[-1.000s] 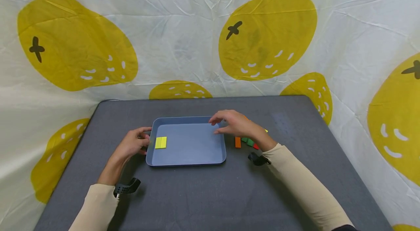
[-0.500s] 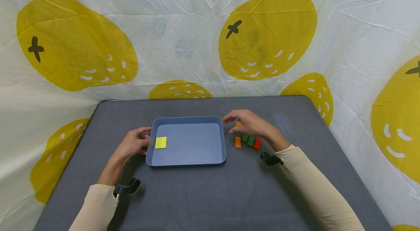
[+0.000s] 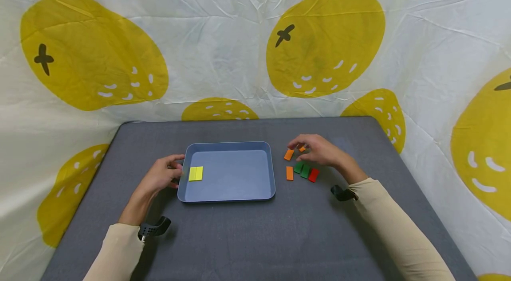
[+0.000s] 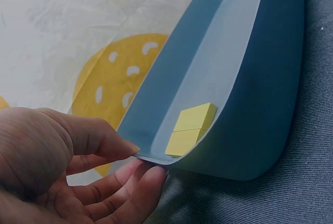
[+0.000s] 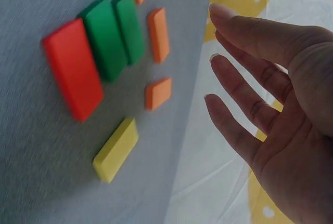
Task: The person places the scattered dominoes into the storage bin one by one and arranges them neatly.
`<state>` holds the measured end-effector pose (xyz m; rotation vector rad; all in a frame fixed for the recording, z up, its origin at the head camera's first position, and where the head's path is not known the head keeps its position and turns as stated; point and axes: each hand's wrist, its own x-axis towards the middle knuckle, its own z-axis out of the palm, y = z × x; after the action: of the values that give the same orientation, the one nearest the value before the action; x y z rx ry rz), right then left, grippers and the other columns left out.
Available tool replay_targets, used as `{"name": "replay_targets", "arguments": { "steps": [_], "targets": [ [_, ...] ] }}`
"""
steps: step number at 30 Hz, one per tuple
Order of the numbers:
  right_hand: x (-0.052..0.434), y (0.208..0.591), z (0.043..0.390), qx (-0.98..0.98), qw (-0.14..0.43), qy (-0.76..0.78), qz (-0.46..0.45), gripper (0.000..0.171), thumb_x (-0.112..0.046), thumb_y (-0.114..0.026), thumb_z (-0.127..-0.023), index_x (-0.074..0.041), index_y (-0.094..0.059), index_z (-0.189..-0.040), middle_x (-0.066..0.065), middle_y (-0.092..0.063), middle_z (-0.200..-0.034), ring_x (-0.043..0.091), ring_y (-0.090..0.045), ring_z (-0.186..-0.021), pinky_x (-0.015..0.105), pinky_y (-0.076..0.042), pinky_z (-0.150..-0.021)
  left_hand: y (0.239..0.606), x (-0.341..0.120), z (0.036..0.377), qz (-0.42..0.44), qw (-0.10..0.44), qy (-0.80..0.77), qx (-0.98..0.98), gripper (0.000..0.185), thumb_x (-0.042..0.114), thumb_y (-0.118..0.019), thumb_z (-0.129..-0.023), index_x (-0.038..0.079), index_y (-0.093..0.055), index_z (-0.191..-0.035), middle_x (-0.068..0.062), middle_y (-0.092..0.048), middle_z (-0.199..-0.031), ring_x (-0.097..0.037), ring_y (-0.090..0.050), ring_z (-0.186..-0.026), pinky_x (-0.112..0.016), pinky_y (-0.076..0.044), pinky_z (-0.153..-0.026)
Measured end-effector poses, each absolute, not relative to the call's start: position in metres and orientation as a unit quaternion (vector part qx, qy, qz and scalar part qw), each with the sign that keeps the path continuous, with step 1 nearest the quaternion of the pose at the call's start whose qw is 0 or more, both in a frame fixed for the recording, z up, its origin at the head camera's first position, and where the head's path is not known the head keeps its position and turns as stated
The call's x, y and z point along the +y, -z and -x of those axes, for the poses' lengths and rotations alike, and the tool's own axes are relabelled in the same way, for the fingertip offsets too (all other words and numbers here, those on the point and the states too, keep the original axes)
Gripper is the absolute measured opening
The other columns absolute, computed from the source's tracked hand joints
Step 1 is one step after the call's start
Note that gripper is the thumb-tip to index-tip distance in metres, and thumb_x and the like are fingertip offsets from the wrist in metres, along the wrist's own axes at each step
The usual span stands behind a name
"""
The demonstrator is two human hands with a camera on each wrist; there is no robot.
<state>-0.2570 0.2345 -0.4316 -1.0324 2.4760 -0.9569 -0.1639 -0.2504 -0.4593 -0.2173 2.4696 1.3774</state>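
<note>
Grey table (image 3: 247, 236); left hand (image 3: 161, 175) apparently pinches tray (image 3: 227, 196) rim.

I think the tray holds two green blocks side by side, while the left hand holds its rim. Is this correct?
Not quite: the two blocks in the tray are yellow, not green, as the left wrist view shows. The green ones lie on the table to the tray's right. The rest stands: the pair sits side by side, and the left hand holds the rim.
</note>
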Motion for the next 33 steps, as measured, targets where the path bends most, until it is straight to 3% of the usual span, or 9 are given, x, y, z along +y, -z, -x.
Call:
{"name": "replay_targets", "arguments": {
  "steps": [16,33],
  "targets": [
    [0.274,0.444,0.265,0.877,0.177,0.311,0.321,0.049,0.007,-0.078,-0.082,0.004,-0.062,-0.128,0.021,-0.066,-0.125,0.044,-0.060,-0.116,0.060,-0.049,-0.096,0.459,-0.252,0.164,0.074,0.156,-0.481,0.859,0.056,0.001,-0.058,-0.099,0.000,-0.042,-0.152,-0.024,-0.056,-0.117,-0.030,-0.062,-0.092,-0.038,-0.061,-0.067],
    [0.303,0.466,0.269,0.877,0.177,0.286,0.343,0.049,0.011,-0.077,-0.079,-0.002,-0.068,-0.125,0.013,-0.065,-0.128,0.036,-0.056,-0.124,0.060,-0.041,-0.106,0.461,-0.251,0.164,0.075,0.153,-0.481,0.860,0.056,0.001,-0.058,-0.099,0.000,-0.042,-0.152,-0.024,-0.055,-0.116,-0.030,-0.061,-0.092,-0.038,-0.061,-0.067]
  ]
}}
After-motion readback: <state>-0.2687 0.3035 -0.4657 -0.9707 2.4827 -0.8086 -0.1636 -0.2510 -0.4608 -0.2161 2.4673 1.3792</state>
